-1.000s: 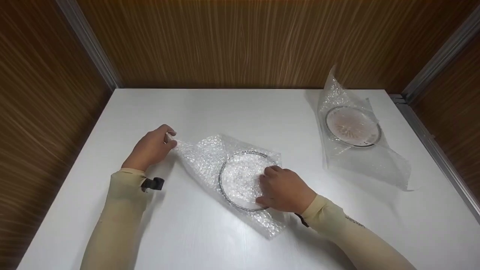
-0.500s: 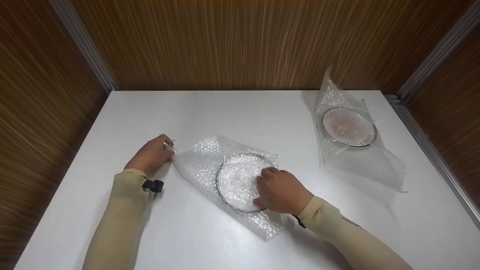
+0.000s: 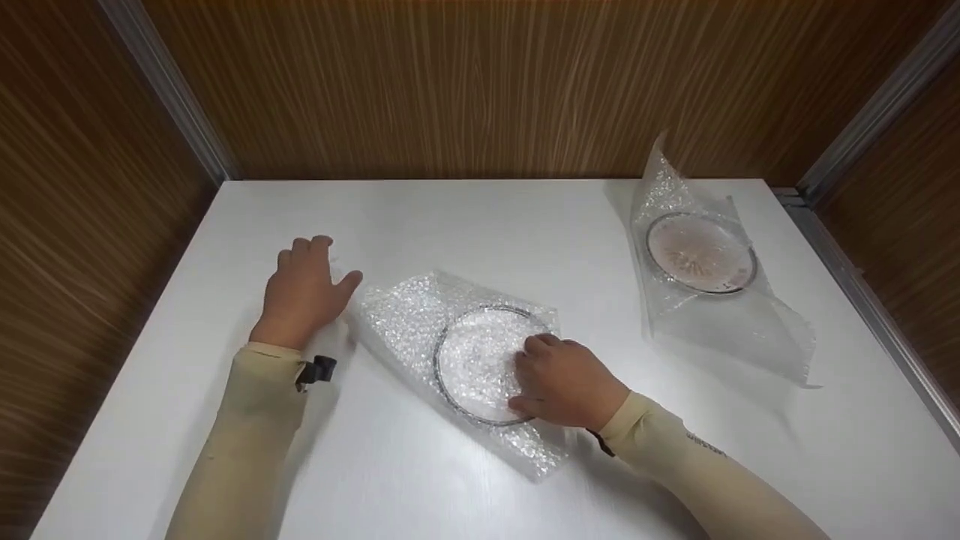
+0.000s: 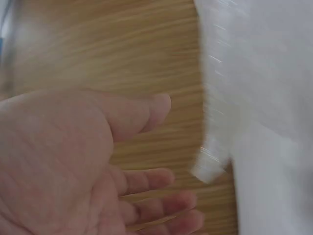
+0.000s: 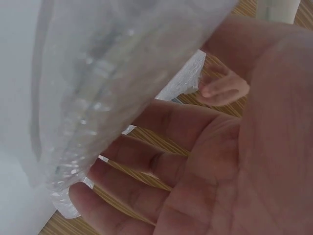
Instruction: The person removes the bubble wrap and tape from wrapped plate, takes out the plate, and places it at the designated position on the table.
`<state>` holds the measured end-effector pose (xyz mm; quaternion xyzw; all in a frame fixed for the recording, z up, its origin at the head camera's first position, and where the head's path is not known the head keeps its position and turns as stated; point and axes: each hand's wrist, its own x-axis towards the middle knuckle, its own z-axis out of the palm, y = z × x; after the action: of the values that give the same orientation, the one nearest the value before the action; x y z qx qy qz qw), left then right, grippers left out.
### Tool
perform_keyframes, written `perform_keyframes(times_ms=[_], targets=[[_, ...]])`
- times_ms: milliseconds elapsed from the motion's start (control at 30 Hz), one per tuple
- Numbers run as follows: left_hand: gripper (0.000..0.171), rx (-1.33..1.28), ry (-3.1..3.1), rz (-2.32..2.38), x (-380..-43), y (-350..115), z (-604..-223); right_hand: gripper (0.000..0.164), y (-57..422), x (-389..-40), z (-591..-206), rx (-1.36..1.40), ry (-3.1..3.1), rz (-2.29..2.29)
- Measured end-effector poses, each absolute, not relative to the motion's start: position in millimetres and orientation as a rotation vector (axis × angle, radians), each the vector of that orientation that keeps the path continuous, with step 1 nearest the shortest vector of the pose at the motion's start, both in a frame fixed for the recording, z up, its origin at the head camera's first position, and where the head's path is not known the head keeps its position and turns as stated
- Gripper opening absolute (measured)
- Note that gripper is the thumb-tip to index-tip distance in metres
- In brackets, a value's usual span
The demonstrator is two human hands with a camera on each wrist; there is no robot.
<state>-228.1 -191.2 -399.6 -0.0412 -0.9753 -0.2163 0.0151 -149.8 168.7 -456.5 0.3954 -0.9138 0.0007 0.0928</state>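
Note:
A round plate with a dark rim (image 3: 480, 367) lies in bubble wrap (image 3: 409, 311) at the middle of the table. My right hand (image 3: 570, 382) rests its fingertips on the wrapped plate's right side; in the right wrist view its fingers (image 5: 132, 191) stretch out against the bubble wrap (image 5: 93, 98). My left hand (image 3: 300, 292), holding nothing, is just left of the wrap's far-left corner with its fingers and thumb spread. Blurred in the left wrist view, a clear strip-like tip (image 4: 210, 166) sticks out apart from the left hand (image 4: 93, 161).
A second plate (image 3: 701, 251), with a reddish pattern, lies wrapped in bubble wrap (image 3: 735, 330) at the table's back right. One corner of that wrap stands up. Wood-grain panels (image 3: 480, 90) enclose the white table (image 3: 420, 217) behind and at both sides.
My left hand has let go of the bubble wrap's left corner, moved slightly away from me and spread its fingers. The right hand stays on the plate.

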Motion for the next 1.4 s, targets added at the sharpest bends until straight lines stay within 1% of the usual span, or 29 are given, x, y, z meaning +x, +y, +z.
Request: perform_keyframes(times_ms=[100,200,333,467,600,700,800,967,1100,1200,1267,1333,1400], targets=[[0.07,-0.324,-2.999,-0.674,-215.9,-170.3,-385.8,0.042,170.0,-150.8,-455.3,1.19,-2.704,-0.028],[0.067,-0.646,-3.025,-0.705,-205.4,-149.2,-382.9,0.04,170.4,-151.1,-455.6,1.218,-2.704,-0.058],[0.061,-1.055,-3.014,-0.706,-199.6,-125.2,-391.5,0.04,171.5,-151.3,-455.6,1.25,-2.712,-0.075],[0.061,-1.244,-2.963,-0.688,-200.8,-111.3,-405.0,0.039,173.0,-151.2,-454.4,1.259,-2.716,-0.073],[0.076,-1.276,-3.046,-0.621,-202.3,-104.8,-419.0,0.037,174.3,-151.1,-454.2,1.293,-2.693,-0.067],[0.088,-1.254,-3.171,-0.585,-202.5,-102.5,-426.3,0.036,176.0,-151.9,-454.4,1.313,-2.686,-0.022],[0.091,-1.209,-3.253,-0.611,-201.7,-100.7,-429.2,0.032,178.2,-154.6,-454.3,1.296,-2.702,0.057],[0.085,-1.144,-3.276,-0.547,-200.2,-95.5,-429.0,0.022,179.2,-161.2,-453.7,1.244,-2.715,0.161],[0.069,-1.123,-3.217,-0.471,-199.0,-86.8,-430.4,0.018,178.4,-160.2,-452.1,1.216,-2.688,0.145],[0.06,-1.106,-3.18,-0.437,-197.0,-82.5,-431.9,0.027,175.8,-156.6,-450.2,1.186,-2.685,0.1],[0.058,-1.095,-3.17,-0.423,-195.5,-81.2,-432.6,0.036,172.9,-154.3,-448.9,1.172,-2.689,0.08],[0.058,-1.087,-3.168,-0.404,-194.6,-80.7,-433.2,0.041,169.8,-152.4,-448.4,1.176,-2.681,0.068],[0.058,-1.083,-3.167,-0.395,-194.4,-80.5,-434.2,0.036,166.6,-151.2,-448.6,1.195,-2.662,0.072]])
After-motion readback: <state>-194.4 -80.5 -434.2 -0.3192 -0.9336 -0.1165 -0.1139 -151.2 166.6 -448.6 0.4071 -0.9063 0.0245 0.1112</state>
